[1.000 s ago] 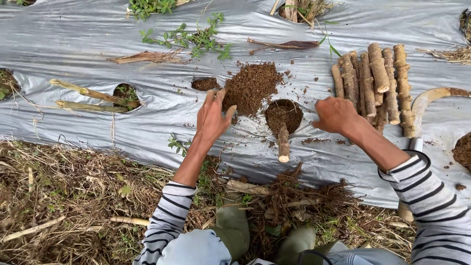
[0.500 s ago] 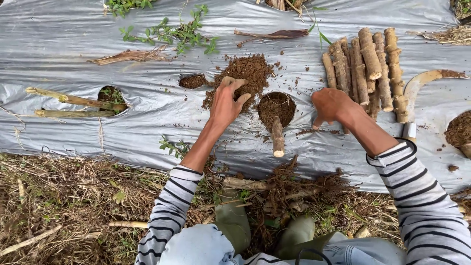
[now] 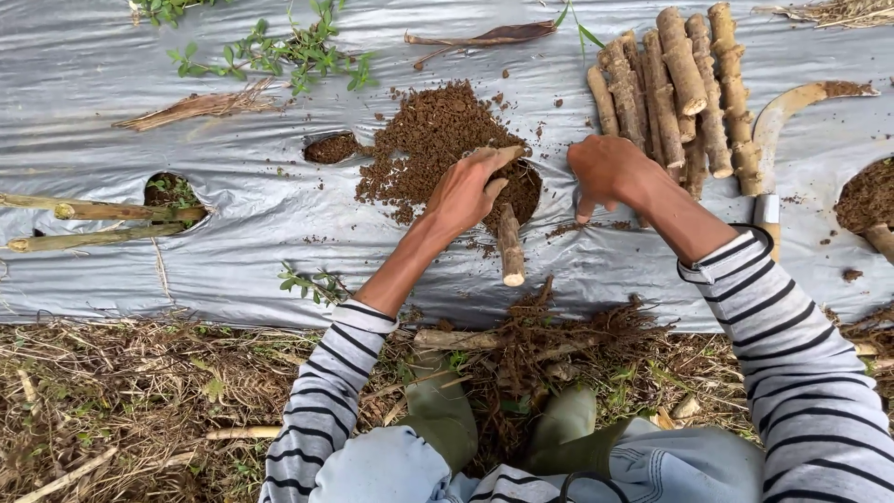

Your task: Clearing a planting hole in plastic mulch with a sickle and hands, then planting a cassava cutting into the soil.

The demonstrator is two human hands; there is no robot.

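Head view: my left hand (image 3: 466, 191) reaches to the planting hole (image 3: 517, 186) cut in the grey plastic mulch sheet (image 3: 233, 251), fingers extended and loosely open, touching the soil there and gripping nothing. A stem cutting (image 3: 509, 247) stands slanted in that hole, just beside my fingers. Loose soil (image 3: 433, 135) is heaped beyond the hole. My right hand (image 3: 610, 172) hovers with fingers curled downward; I cannot tell whether it holds anything. A bundle of cuttings (image 3: 675, 88) lies just beyond it, beside a curved knife (image 3: 778, 121).
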